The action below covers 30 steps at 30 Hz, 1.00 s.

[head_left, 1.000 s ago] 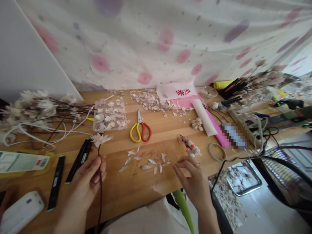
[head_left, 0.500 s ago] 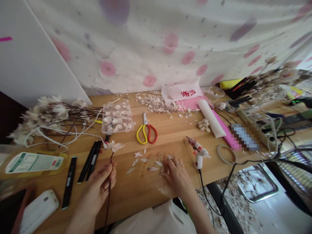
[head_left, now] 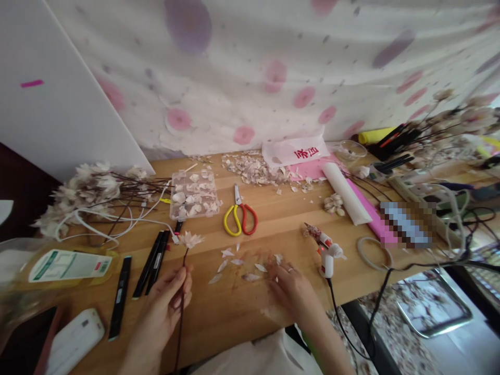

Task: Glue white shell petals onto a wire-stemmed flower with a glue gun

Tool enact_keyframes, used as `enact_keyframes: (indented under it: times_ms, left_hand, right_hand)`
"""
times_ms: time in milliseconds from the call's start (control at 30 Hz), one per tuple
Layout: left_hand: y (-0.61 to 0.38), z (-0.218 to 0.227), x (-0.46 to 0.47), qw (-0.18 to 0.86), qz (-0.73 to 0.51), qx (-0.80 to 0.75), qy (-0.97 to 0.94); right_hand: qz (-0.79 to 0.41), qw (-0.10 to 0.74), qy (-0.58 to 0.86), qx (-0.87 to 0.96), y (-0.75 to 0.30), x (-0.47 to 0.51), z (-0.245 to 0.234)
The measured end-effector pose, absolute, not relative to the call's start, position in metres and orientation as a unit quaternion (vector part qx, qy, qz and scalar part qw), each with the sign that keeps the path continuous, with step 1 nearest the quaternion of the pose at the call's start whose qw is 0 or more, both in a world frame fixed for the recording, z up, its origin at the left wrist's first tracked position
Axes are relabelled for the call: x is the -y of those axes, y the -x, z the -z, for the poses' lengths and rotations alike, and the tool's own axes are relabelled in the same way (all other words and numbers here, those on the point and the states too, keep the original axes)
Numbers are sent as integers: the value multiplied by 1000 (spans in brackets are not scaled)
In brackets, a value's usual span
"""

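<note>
My left grip [head_left: 167, 307] is clenched around the dark wire stem [head_left: 181, 302] of a single pale paper flower [head_left: 190, 240], holding it upright with the bloom just above my fingers, over the wooden tabletop [head_left: 230, 317] and just beside two black markers [head_left: 154, 265]. My right grip [head_left: 291, 297] is released, its fingers loosely spread and resting on the wood, with a ring [head_left: 290, 270] on one finger. Loose pale petals [head_left: 250, 265] lie scattered between my two hands, some right by my right fingertips. Just beyond that hand, a small hot glue gun [head_left: 326, 252] stands on its base, its nozzle end pointing away to the left and its black cord [head_left: 347, 333] dropping off the table edge. Farther up sit yellow-and-red-handled scissors [head_left: 238, 219] and a clear compartment box [head_left: 193, 195] filled with petals. Behind them lies a heap of petal scraps [head_left: 252, 171]. A bunch of finished flowers on wire stems [head_left: 91, 187] lies at the left, tangled near a white cable [head_left: 117, 221]. On the right, a white roll [head_left: 346, 192] rests on a pink strip [head_left: 371, 219], near a few small shell-like pieces [head_left: 334, 204].
</note>
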<state>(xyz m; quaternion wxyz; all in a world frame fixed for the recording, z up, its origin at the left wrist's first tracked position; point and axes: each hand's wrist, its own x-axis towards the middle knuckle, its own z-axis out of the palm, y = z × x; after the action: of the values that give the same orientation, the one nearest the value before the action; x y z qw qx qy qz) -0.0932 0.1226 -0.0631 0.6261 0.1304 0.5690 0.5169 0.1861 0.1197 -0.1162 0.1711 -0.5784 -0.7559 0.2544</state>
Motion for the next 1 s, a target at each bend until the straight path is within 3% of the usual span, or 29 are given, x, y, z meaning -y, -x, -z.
enact_keyframes:
  times_ms: [300,600,1000]
  left_hand:
    - [111,64,-119,592,-563,-556,-153]
    - [75,50,-141,669,-525,-482,-209]
    - [34,40,-171,747,-539,-352,-165]
  right_hand:
    - [-324,256,577,705,-196,-118,108]
    - [-410,383,584,586,-178,-120,110]
    - [-340,498,526,599,-161,-132,64]
